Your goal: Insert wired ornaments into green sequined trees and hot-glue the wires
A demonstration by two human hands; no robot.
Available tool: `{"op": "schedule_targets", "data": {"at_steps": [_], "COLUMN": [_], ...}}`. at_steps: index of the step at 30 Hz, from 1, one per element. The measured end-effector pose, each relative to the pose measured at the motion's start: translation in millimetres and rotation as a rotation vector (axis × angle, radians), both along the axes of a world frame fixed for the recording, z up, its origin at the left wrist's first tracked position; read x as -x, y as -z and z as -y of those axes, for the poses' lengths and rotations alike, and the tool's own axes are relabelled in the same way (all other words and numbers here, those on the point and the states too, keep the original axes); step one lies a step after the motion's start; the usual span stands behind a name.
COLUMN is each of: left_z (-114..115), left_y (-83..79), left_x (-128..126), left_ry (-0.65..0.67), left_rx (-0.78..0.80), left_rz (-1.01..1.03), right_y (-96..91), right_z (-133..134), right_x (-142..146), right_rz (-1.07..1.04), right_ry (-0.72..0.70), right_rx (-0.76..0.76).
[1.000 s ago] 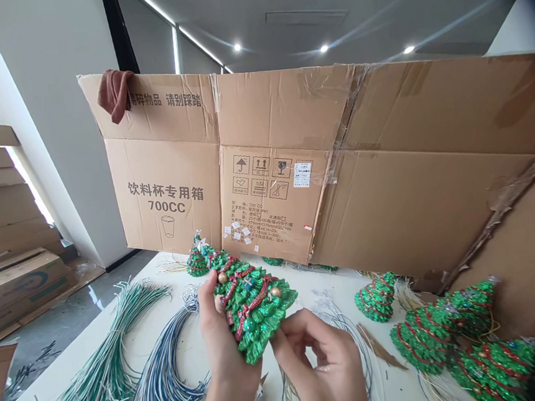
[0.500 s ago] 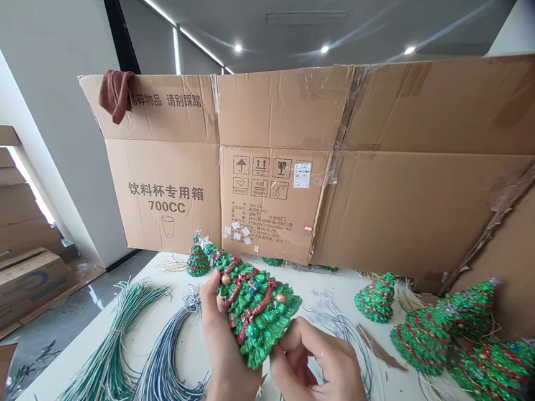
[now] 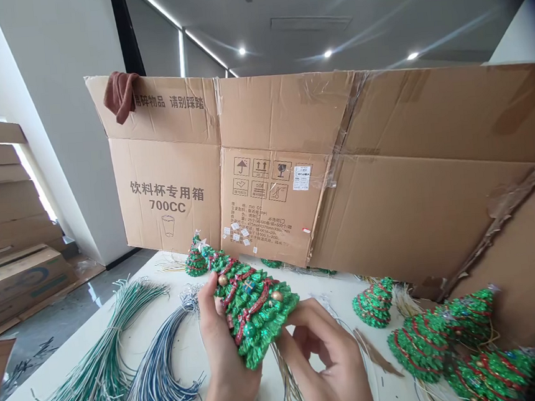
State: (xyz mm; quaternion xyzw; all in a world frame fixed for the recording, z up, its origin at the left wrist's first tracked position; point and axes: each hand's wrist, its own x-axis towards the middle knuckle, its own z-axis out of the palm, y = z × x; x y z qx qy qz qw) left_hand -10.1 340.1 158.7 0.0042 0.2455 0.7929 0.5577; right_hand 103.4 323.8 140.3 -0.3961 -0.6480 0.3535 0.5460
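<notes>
Head view, and the glittery green tree (image 3: 256, 311) is our landmark, tilted above the desk (image 3: 188, 338) with its tip leaning toward the cardboard (image 3: 166, 172) behind it. The left hand (image 3: 229, 353) has its fingers clamped on the tree's left side, thumb up near a gold ball (image 3: 222, 280). At the tree's lower right edge, the right hand (image 3: 325, 351) curls in, thumb and forefinger bent close together; whether they pinch anything, I can't tell, the rim hides it. The danger here? Too hard a squeeze from that thumb could knock the ball loose, while slick glitter and a one-sided grip might let the tree twist if the right fingers push at its edge. And watch the loose wires (image 3: 290, 379) just below the tree: they could snag on those fingers or catch the ruffled rim.
</notes>
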Motion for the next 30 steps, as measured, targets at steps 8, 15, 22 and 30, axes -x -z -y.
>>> {"op": "schedule_targets", "data": {"at_steps": [8,15,22,30], "left_z": [3,6,8,8], "left_y": [-2.3,-3.8,-3.0,0.2], "left_x": [-2,-3,-6,-7], "left_ry": [-0.028,0.001,-0.033,-0.043], "left_rx": [0.01,0.024,-0.034,-0.074], "left_rz": [0.0,0.013,0.035,0.003], "right_y": [-1.0,-3.5,0.0,1.3], "right_z": [11,8,7,4], "right_x": [9,11,12,9], "right_rz": [-0.345,-0.44,-0.454,-0.552], "right_ry": [-0.175,-0.135,-0.156,-0.189], "right_rx": [0.453,0.491,0.491,0.429]}}
